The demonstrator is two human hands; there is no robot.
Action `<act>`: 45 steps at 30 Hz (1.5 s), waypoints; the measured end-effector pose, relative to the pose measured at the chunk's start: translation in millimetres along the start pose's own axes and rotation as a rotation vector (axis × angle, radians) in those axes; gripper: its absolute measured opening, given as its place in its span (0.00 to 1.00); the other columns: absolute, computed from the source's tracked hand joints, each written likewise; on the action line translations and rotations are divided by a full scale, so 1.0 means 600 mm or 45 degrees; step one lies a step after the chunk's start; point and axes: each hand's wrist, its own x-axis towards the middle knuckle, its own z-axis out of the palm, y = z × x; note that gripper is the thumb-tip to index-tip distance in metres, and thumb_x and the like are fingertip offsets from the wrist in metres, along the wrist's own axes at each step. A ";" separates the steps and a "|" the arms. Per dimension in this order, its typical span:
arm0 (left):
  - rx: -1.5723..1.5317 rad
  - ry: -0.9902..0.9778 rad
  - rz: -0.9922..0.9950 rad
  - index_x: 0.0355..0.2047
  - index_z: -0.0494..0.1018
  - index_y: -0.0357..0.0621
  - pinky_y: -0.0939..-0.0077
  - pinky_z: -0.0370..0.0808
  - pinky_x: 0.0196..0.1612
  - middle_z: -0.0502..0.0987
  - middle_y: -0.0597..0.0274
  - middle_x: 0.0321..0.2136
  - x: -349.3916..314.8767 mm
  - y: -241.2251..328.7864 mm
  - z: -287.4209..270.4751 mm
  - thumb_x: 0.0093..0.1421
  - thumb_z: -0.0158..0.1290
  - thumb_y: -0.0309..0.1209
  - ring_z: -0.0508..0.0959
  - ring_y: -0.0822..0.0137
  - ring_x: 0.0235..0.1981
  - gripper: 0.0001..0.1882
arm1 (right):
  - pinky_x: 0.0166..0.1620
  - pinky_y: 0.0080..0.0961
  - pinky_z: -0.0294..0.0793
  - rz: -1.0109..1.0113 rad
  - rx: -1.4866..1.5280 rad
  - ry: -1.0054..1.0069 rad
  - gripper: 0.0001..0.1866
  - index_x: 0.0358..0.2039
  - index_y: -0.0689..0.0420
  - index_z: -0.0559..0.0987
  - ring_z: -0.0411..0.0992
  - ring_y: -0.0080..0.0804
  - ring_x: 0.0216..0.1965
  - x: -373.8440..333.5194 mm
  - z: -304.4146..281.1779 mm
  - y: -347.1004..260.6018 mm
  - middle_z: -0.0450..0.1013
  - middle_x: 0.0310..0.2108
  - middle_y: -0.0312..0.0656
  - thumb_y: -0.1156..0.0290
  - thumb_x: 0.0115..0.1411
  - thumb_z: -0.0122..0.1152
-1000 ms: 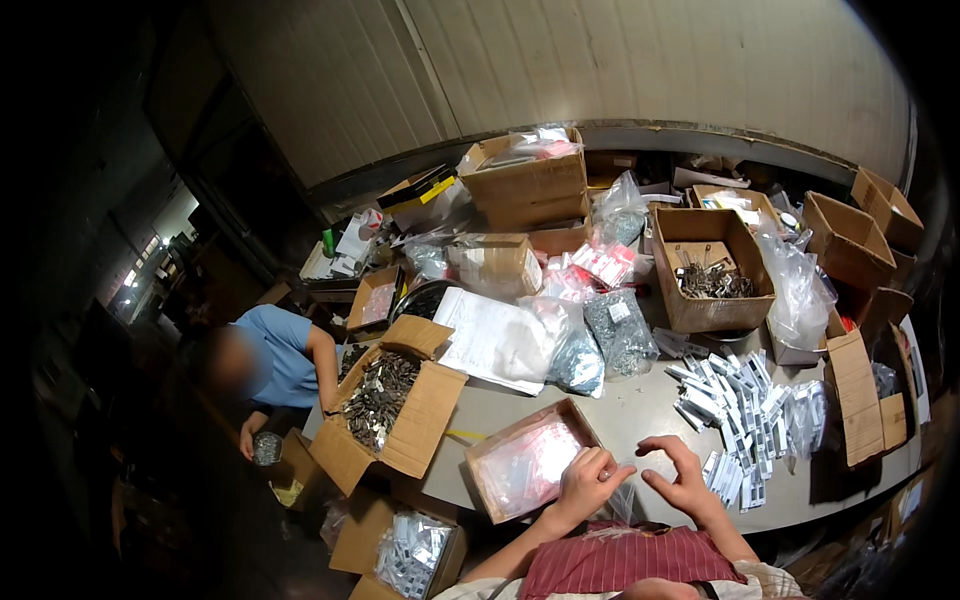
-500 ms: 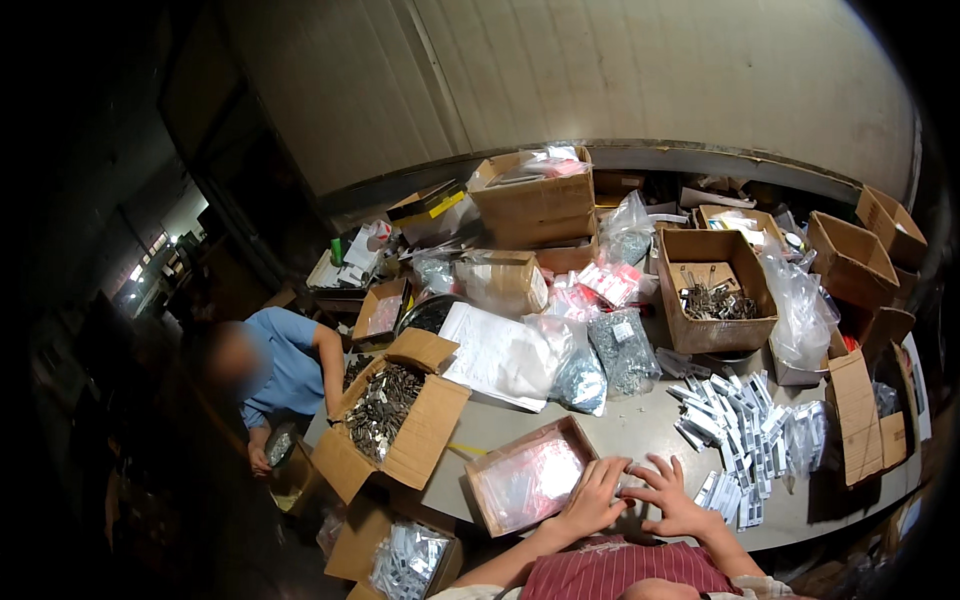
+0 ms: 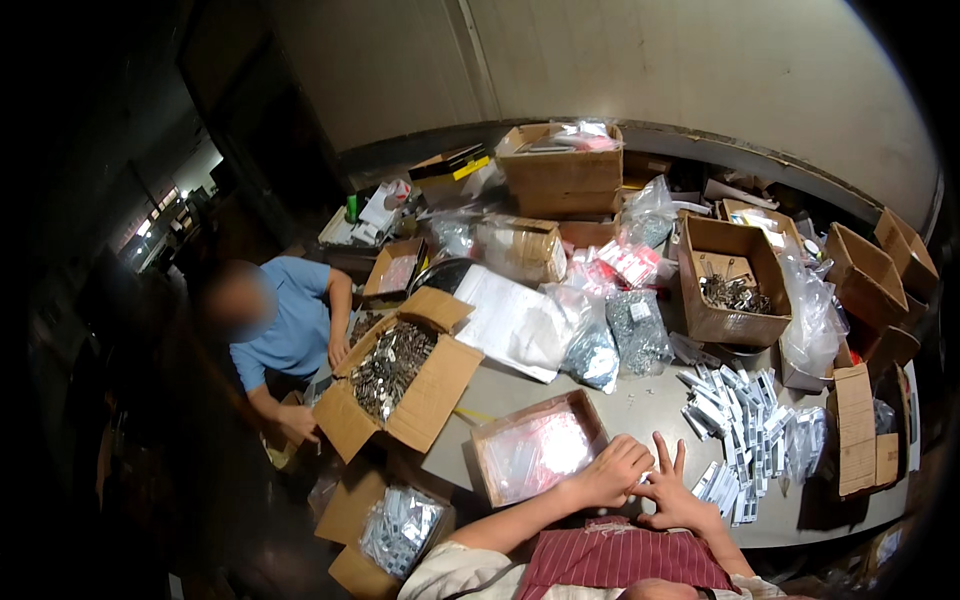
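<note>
My left hand (image 3: 612, 474) and my right hand (image 3: 676, 500) meet at the table's near edge, just right of a shallow cardboard box (image 3: 490, 470) of clear plastic bags (image 3: 540, 450). The left fingers are curled and closed. On the right hand two fingers stick up while the others close toward the left fingertips. A small pale thing (image 3: 643, 479) shows between the hands, mostly hidden and too small to name. Close by on the right lies a loose pile of grey-white flat rectangular pieces (image 3: 738, 420).
A cardboard box of small metal parts (image 3: 385, 375) stands at left, beside a person in a blue shirt (image 3: 290, 325). Bagged parts (image 3: 640, 330), white paper sheets (image 3: 510, 325) and a box of metal pieces (image 3: 735, 290) crowd the far side. Below left is a box of packed pieces (image 3: 400, 530).
My spread hands have drawn together, the left fingers curling in and two right fingers lifting. The view has shifted slightly. The person at left has moved their lower hand, which held a clear bag.
</note>
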 end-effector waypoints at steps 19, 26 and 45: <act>-0.811 0.146 -0.738 0.40 0.71 0.37 0.65 0.77 0.39 0.78 0.52 0.31 -0.086 0.036 -0.001 0.50 0.65 0.32 0.81 0.57 0.33 0.20 | 0.51 0.27 0.76 0.491 1.143 0.258 0.20 0.51 0.66 0.80 0.78 0.34 0.46 0.135 0.175 0.117 0.81 0.44 0.51 0.76 0.57 0.59; -0.946 0.132 -0.818 0.37 0.72 0.40 0.71 0.75 0.38 0.77 0.61 0.28 -0.127 -0.053 0.057 0.53 0.64 0.30 0.78 0.68 0.31 0.15 | 0.53 0.33 0.74 0.395 0.622 0.919 0.15 0.42 0.60 0.82 0.75 0.43 0.52 0.258 0.153 0.283 0.78 0.50 0.48 0.79 0.54 0.56; -1.167 0.186 -0.846 0.36 0.73 0.40 0.77 0.74 0.40 0.76 0.68 0.29 -0.090 -0.117 0.104 0.56 0.63 0.28 0.75 0.76 0.33 0.11 | 0.70 0.49 0.53 0.281 -0.323 0.695 0.28 0.63 0.62 0.68 0.55 0.60 0.68 0.271 0.132 0.297 0.59 0.67 0.62 0.68 0.63 0.58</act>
